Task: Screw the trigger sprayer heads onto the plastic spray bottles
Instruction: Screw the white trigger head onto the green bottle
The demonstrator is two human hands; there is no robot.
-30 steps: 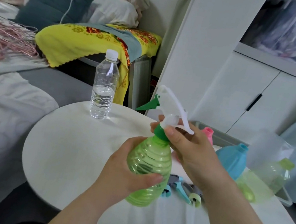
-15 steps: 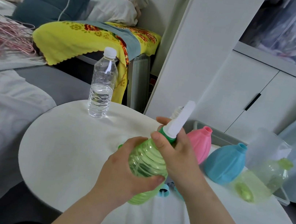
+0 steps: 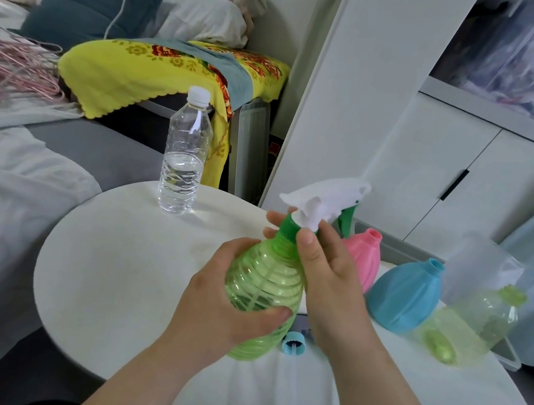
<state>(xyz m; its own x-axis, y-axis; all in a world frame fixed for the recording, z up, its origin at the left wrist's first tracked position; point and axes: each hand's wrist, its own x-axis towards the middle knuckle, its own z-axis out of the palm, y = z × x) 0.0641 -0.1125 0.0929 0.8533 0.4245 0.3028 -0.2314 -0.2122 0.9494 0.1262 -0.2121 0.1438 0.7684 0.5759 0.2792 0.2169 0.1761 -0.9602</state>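
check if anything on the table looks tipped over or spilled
The pale green bottle at the right of the table lies tipped on its side, while the pink bottle and blue bottle beside it stand upright. No spill shows.

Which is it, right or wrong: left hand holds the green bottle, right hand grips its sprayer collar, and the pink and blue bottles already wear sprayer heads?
Wrong in one respect. The head view shows the pink bottle and blue bottle with bare, open necks, no heads fitted. The left hand does hold the green bottle, and the right hand does grip its sprayer collar.
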